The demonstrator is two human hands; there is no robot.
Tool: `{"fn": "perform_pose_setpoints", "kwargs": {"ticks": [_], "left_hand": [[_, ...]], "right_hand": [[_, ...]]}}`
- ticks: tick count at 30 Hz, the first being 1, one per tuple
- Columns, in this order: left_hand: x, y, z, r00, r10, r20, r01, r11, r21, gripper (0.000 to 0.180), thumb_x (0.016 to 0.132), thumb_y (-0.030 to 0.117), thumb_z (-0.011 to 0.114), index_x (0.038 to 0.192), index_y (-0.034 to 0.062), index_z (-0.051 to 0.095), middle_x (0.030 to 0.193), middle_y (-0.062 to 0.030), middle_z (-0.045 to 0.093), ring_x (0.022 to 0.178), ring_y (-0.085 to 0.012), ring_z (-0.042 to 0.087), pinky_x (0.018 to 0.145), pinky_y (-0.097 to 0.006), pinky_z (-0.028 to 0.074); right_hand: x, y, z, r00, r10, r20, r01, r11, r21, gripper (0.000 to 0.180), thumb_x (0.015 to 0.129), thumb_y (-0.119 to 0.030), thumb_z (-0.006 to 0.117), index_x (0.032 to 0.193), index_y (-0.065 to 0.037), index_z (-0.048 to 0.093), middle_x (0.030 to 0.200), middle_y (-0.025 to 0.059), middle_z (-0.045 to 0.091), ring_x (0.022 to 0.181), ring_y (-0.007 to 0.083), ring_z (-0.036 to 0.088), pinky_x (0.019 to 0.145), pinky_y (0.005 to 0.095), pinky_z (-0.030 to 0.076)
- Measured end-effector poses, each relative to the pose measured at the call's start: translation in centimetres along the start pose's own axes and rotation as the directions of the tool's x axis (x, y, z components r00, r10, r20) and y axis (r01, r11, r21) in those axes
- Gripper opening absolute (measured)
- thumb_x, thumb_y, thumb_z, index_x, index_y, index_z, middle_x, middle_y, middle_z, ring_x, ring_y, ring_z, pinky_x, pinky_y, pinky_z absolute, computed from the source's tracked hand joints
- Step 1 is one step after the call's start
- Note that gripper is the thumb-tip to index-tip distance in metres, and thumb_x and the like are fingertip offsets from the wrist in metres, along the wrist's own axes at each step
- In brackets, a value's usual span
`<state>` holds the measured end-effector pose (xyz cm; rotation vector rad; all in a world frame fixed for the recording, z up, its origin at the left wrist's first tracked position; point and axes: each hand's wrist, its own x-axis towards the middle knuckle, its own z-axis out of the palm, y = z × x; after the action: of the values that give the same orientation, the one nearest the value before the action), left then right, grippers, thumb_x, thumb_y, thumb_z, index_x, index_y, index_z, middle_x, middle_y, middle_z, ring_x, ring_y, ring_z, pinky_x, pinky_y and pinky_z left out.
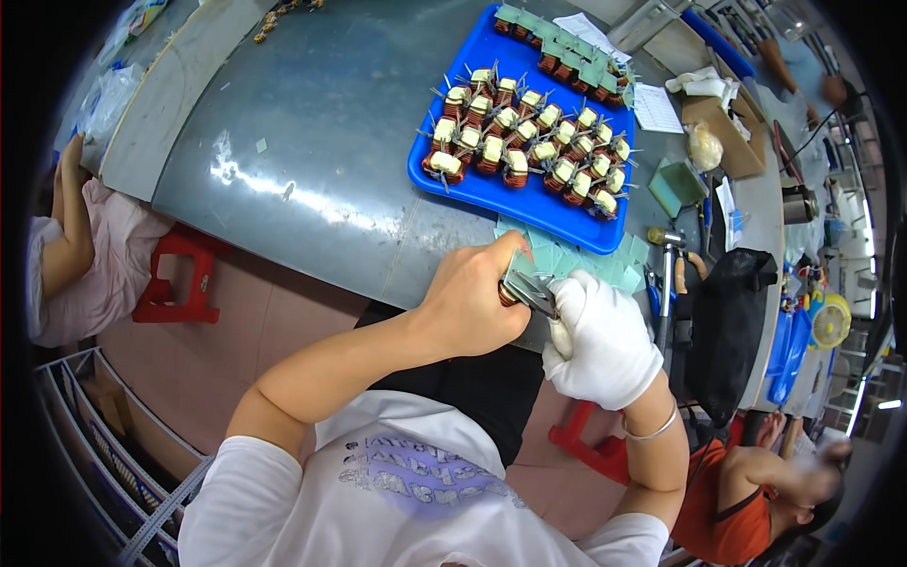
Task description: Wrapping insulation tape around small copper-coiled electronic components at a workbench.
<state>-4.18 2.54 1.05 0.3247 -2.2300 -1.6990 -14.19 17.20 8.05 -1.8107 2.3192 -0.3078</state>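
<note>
Step in hand looks like plier work on one wire-wound coil (507, 297), with a green piece (520, 266) at it. Coil sits at the near edge of the tabletop (312, 123), in the bare left hand (472, 298), grip closed round it. Gloved right hand (605, 331): grip closed on the pliers (535, 295), tips at the coil; can't tell if they bite anything. Next move probably calls for a firm left hold and tips lined up before squeezing.

Counts: one coil in hand, one pliers, one green piece at the coil, one blue tray (515, 213) on the far side. In tray: roughly two dozen yellow-topped coils (492, 149); green-topped coils (567, 59) at its far end, overlapped, no count. Loose green sheets (628, 277) near tray: several, uncountable. One hammer (668, 260), right.
</note>
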Motion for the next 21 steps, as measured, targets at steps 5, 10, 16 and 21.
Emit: {"fn": "perform_pose_setpoints", "kwargs": {"ticks": [5, 10, 16, 21], "left_hand": [[-0.4, 0.4, 0.2, 0.998, -0.064, 0.002, 0.064, 0.998, -0.008, 0.024, 0.065, -0.005, 0.054, 0.089, 0.0003, 0.052, 0.064, -0.0152, 0.058, 0.055, -0.0264, 0.057, 0.056, -0.035, 0.046], [-1.2, 0.4, 0.4, 0.996, -0.089, -0.001, 0.089, 0.996, -0.009, 0.023, 0.065, -0.005, 0.054, 0.088, 0.0000, 0.053, 0.066, -0.0148, 0.060, 0.058, -0.0240, 0.058, 0.059, -0.034, 0.046], [-1.8, 0.8, -0.1, 0.988, -0.148, 0.050, 0.150, 0.988, -0.032, 0.026, 0.066, -0.005, 0.054, 0.092, -0.0009, 0.056, 0.070, -0.0147, 0.061, 0.062, -0.0211, 0.057, 0.062, -0.034, 0.047], [-2.1, 0.7, 0.2, 0.981, -0.181, 0.067, 0.184, 0.982, -0.038, 0.021, 0.068, 0.002, 0.059, 0.088, -0.0028, 0.057, 0.069, -0.0238, 0.062, 0.072, -0.0442, 0.061, 0.065, -0.045, 0.048]], "right_hand": [[-0.4, -0.5, 0.2, 1.000, -0.001, -0.008, 0.000, 0.998, -0.064, 0.030, 0.068, -0.013, 0.065, 0.094, -0.005, 0.052, 0.086, 0.0135, 0.052, 0.076, 0.0324, 0.056, 0.063, 0.0429, 0.049], [-0.9, -1.1, 0.4, 0.999, -0.014, -0.030, 0.012, 0.996, -0.083, 0.027, 0.070, -0.013, 0.064, 0.093, -0.004, 0.052, 0.086, 0.0139, 0.052, 0.076, 0.0322, 0.056, 0.063, 0.0423, 0.049], [-1.4, -1.9, 0.7, 1.000, 0.010, 0.002, -0.010, 0.991, -0.130, 0.025, 0.071, -0.013, 0.063, 0.092, -0.004, 0.052, 0.086, 0.0139, 0.052, 0.076, 0.0324, 0.056, 0.063, 0.0422, 0.049], [-1.9, -2.1, 1.0, 0.998, 0.057, 0.020, -0.055, 0.993, -0.106, 0.025, 0.071, -0.012, 0.063, 0.092, -0.004, 0.052, 0.086, 0.0148, 0.053, 0.078, 0.0338, 0.057, 0.064, 0.0431, 0.050]]}}
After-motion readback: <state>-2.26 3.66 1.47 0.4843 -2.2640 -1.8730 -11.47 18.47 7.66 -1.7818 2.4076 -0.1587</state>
